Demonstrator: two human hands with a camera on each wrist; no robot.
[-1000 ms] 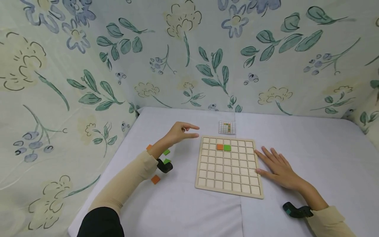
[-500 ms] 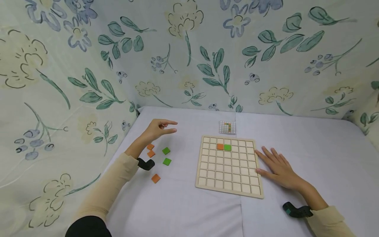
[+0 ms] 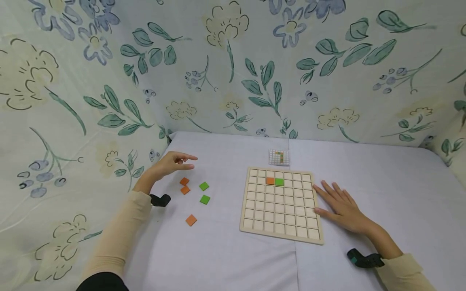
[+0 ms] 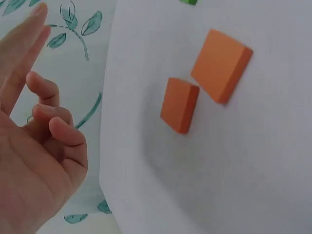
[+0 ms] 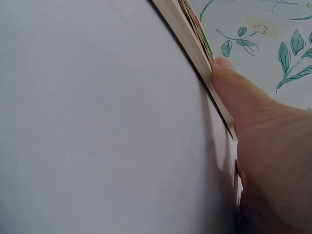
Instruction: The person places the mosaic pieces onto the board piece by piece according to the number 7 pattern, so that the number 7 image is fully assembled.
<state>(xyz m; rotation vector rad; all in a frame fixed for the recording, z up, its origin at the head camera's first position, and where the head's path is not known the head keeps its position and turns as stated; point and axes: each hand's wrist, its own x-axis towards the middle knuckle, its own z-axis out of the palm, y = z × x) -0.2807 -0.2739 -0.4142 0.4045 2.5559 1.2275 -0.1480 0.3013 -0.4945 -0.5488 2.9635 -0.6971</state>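
Observation:
My left hand (image 3: 168, 165) hovers over the left part of the table and holds nothing. Its thumb and index finger are apart; the other fingers curl loosely in the left wrist view. Nearest to it lie two orange square tiles (image 4: 222, 66), close together. Two green tiles (image 3: 204, 186) and another orange tile (image 3: 191, 220) lie nearby. A wooden grid board (image 3: 281, 234) rests mid-table, with an orange tile (image 3: 270, 181) and a green tile (image 3: 279, 182) side by side in its cells. My right hand (image 3: 340, 206), fingers spread, touches the board's right edge with thumb and fingertip.
Behind the board lies a small printed grid card (image 3: 279, 157) with a coloured pattern. A white cloth (image 3: 218, 258) covers the table. Floral fabric (image 3: 233, 81) hangs along the back and left sides. Each wrist wears a black device (image 3: 160, 200).
My left hand has moved left, away from the board, to beside the loose tiles, and has come lower. The orange tiles it covered now show. My right hand and the board stay put.

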